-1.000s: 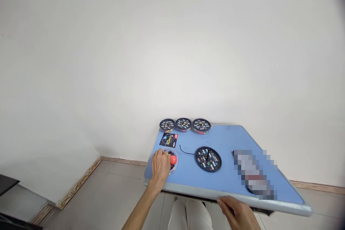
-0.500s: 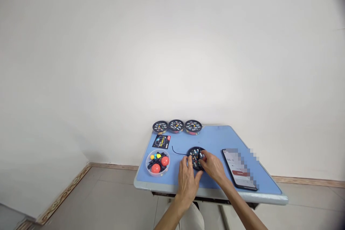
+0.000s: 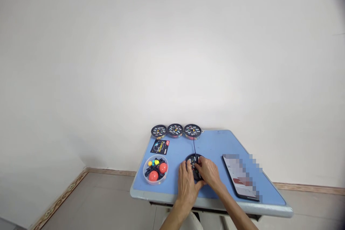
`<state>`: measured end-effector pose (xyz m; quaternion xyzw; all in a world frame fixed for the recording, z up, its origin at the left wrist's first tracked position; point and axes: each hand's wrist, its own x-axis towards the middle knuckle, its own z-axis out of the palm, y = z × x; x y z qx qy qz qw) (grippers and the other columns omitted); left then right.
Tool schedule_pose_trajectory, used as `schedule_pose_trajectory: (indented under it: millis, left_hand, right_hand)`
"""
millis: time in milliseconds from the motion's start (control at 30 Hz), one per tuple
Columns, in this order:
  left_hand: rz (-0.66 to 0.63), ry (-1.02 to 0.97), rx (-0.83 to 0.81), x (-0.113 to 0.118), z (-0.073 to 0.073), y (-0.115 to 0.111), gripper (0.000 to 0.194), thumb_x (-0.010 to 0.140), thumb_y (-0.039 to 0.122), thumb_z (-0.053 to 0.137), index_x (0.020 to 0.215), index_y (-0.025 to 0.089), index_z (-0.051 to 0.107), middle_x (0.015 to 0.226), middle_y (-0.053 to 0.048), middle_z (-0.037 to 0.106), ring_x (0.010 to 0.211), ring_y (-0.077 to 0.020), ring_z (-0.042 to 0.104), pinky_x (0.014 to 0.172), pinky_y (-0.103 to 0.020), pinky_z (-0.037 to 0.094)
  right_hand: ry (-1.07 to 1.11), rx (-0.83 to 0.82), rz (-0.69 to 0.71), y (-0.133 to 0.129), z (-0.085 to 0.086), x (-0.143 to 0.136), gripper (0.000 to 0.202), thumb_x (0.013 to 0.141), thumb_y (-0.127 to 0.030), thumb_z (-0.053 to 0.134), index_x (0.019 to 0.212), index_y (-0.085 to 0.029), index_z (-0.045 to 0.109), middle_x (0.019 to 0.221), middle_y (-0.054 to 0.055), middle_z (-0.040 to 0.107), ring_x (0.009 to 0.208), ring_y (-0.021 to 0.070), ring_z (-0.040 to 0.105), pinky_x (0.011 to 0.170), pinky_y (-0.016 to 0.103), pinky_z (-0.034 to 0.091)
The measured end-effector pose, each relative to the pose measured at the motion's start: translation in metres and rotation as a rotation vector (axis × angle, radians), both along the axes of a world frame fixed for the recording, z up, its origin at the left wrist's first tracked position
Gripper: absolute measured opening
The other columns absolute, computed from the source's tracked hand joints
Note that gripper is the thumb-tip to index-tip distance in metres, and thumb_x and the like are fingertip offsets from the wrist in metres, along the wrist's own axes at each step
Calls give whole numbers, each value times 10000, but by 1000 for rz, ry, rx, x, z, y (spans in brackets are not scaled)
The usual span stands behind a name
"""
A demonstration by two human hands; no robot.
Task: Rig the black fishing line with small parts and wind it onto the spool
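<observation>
A black round lid (image 3: 191,158) printed with small labels lies near the table's front, partly covered by both hands. My left hand (image 3: 187,183) steadies it, fingers over its left side and thumb along the near edge. With fingertips pinched together above the lid, my right hand (image 3: 208,171) grips the lower end of a thin black rod (image 3: 194,146). The rod points away toward the back, and its gripped end is hidden by the fingers.
Left of the hands stands a clear tub (image 3: 144,176) with red, yellow and blue balls and black parts. A printed black card (image 3: 160,147) lies behind it. Several black-lidded tubs (image 3: 175,129) line the back edge. A phone (image 3: 238,178) rests at right on the blue table (image 3: 215,143).
The black rod has swung from pointing left to pointing toward the back. My right hand stays pinched over the lid, and the left hand still holds it. The view has shifted slightly.
</observation>
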<state>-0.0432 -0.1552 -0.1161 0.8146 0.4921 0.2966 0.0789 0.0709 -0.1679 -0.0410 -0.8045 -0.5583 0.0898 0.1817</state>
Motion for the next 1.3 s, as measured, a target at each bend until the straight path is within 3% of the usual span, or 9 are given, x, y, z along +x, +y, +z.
schedule_pose_trajectory:
  millis: [133, 367, 633, 1000, 1300]
  left_hand:
    - [23, 60, 44, 5, 4, 2, 779, 699, 280, 761, 1392, 112, 447, 1351, -215, 536, 1286, -381, 481, 1087, -585, 372]
    - [45, 58, 75, 7, 8, 0, 655, 741, 204, 651, 1363, 106, 472, 1348, -196, 545, 1288, -364, 469, 1083, -557, 367]
    - [39, 62, 61, 6, 4, 0, 716, 707, 291, 681, 1352, 57, 475, 1366, -236, 530, 1286, -380, 468, 1069, -570, 393]
    - [57, 15, 32, 7, -3, 0, 744, 712, 380, 713, 1368, 110, 489, 1396, -213, 518, 1305, -388, 454, 1088, -582, 370]
    - [64, -8, -27, 6, 1, -1, 751, 711, 395, 722, 1366, 98, 507, 1414, -207, 512, 1326, -381, 440, 1122, -551, 354]
  right_hand:
    - [-32, -20, -2, 1, 0, -4, 170, 906, -282, 521, 898, -172, 651, 897, 93, 746, 861, 218, 695, 619, 270, 339]
    - [-60, 8, 6, 0, -2, -8, 186, 916, -209, 468, 903, -183, 651, 935, 91, 739, 887, 202, 694, 641, 260, 350]
    - [-46, 65, -2, 2, 3, -2, 219, 899, -257, 458, 813, -199, 651, 848, 60, 712, 761, 177, 658, 586, 260, 305]
    - [-38, 114, -8, 0, 14, -2, 228, 895, -243, 451, 798, -213, 655, 808, 31, 697, 719, 159, 640, 581, 239, 309]
    - [-68, 2, 35, 2, 0, 0, 199, 895, -259, 480, 812, -213, 655, 835, 62, 733, 826, 203, 693, 600, 250, 350]
